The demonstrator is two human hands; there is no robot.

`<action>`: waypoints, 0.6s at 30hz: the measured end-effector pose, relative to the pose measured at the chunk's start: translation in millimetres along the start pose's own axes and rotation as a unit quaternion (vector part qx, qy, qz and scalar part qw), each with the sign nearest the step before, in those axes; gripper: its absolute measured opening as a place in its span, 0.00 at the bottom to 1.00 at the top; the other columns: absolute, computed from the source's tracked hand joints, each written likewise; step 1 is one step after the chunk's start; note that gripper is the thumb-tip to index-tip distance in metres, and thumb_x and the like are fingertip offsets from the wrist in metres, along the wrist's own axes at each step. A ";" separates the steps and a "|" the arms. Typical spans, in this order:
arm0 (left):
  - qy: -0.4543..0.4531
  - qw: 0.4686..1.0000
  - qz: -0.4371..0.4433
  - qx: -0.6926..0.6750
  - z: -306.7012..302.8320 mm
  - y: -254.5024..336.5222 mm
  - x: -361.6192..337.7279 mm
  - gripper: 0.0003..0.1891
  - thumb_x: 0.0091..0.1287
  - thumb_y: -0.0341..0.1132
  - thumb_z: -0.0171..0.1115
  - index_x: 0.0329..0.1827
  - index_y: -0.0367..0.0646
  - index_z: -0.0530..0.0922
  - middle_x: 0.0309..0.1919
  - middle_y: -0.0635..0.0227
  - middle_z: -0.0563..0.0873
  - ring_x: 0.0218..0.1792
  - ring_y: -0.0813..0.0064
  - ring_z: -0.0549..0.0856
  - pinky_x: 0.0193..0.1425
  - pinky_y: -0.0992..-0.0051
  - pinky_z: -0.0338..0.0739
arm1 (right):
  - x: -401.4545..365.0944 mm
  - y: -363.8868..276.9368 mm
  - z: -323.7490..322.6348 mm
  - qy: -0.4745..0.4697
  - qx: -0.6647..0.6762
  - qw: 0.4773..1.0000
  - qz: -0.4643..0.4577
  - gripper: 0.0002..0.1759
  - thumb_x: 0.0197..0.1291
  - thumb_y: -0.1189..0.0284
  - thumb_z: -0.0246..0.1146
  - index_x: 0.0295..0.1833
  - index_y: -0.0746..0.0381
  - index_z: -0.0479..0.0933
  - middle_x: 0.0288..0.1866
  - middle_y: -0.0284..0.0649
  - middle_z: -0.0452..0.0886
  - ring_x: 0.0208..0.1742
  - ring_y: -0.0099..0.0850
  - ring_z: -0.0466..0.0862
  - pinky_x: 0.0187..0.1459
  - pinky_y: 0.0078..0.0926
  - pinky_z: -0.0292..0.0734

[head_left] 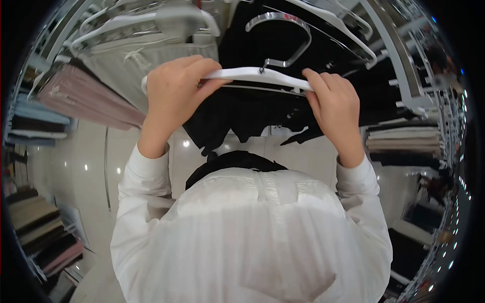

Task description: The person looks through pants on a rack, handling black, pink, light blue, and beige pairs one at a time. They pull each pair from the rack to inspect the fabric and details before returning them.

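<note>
Hanger [262,76] ends under L hand [174,96], R hand [336,108]

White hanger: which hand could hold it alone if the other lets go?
Probably the left hand: it wraps over one arm of the white hanger, reaching towards the hook, while the right hand grips only the far end.

Head view, fisheye. I log both hands raised in front of a white-shirted chest. Left hand [174,96] wraps over the left end of a white hanger [262,76]; right hand [333,108] pinches its right end. The hanger is near level, metal hook up. A black garment [242,113] hangs from it. I note a pink garment [86,96] to the left, folded stacks [404,144] to the right and a glossy floor [76,161] below
</note>
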State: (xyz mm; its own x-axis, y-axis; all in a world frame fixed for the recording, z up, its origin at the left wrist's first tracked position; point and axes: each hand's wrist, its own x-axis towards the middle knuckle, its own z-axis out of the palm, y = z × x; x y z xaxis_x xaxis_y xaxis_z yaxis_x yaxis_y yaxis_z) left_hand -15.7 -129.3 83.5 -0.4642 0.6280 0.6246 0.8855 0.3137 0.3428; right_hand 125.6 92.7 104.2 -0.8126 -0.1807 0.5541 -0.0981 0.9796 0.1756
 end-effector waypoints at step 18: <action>-0.069 0.961 -0.155 -0.217 92.8 -68.1 -104.6 0.22 0.47 0.36 0.73 0.44 0.34 0.77 0.35 0.62 0.82 0.40 0.67 0.79 0.50 0.72 0.71 | -12.9 -2.8 -69.1 -0.129 0.235 0.926 0.267 0.11 0.55 0.63 0.60 0.30 0.59 0.76 0.14 0.34 0.66 0.16 0.26 0.64 0.21 0.22 0.57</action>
State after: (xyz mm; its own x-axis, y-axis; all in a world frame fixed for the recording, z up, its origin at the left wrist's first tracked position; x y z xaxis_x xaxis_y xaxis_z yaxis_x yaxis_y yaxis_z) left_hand -25.6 -150.3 -70.3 -0.6713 0.6505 0.3553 0.5991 0.1940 0.7768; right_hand 176.1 86.2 152.8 -0.9217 0.3074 0.2367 0.1663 0.8642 -0.4749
